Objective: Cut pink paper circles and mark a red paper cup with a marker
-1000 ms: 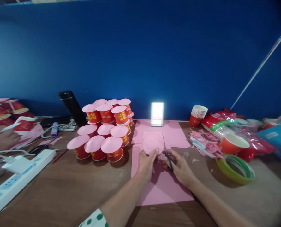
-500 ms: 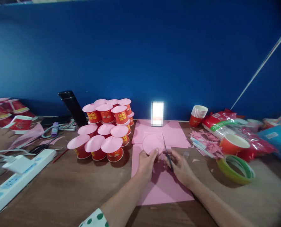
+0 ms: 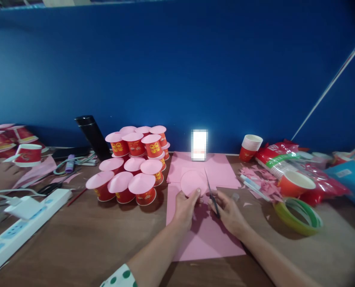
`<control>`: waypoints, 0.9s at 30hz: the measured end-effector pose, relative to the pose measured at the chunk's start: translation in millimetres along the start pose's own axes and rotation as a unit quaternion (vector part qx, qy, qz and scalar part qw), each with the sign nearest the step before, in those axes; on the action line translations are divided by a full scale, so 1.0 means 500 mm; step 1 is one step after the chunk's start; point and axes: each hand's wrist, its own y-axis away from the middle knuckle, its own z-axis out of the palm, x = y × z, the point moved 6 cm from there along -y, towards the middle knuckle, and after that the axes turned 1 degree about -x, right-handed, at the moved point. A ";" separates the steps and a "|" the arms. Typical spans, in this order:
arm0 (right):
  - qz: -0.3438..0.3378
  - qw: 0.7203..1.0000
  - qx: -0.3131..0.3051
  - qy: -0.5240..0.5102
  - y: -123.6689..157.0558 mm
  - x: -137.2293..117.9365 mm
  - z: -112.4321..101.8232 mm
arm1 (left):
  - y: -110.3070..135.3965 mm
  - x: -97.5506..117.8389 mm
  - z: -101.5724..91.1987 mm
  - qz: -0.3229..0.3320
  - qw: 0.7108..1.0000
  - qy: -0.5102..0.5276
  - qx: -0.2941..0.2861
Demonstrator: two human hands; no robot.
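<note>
A round pink paper disc (image 3: 193, 182) is pinched at its lower edge by my left hand (image 3: 187, 207), the thumb lying on top. In my right hand (image 3: 227, 211) is a pair of dark-handled scissors (image 3: 213, 203), the blades pointing away from me beside the disc's right edge. My fingers partly cover the scissors' handles. Beneath both hands lie pink paper sheets (image 3: 206, 243), one near me and others behind it. To the left, several red paper cups (image 3: 145, 197) stand stacked in tiers with pink paper discs on top.
A bright blurred phone-like screen (image 3: 199, 145) stands against the blue wall. On the right are nested cups (image 3: 251, 148), pink scraps (image 3: 263, 179), an orange cup (image 3: 296, 185) and a tape roll (image 3: 298, 217). On the left are a power strip (image 3: 24, 231), a black bottle (image 3: 93, 137) and another person's hand (image 3: 4, 175).
The view has shifted very slightly. My hands, the disc and the scissors look almost the same. At the far left, the other person's hand and the cup by it have moved a little.
</note>
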 end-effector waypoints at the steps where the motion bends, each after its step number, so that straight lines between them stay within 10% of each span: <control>1: 0.002 1.000 -0.002 -0.003 0.000 0.001 0.000 | 0.001 0.000 0.001 -0.001 1.000 0.002 -0.003; 27: 0.017 1.000 0.003 0.010 0.001 0.007 -0.004 | -0.001 0.000 -0.002 -0.002 1.000 -0.001 0.011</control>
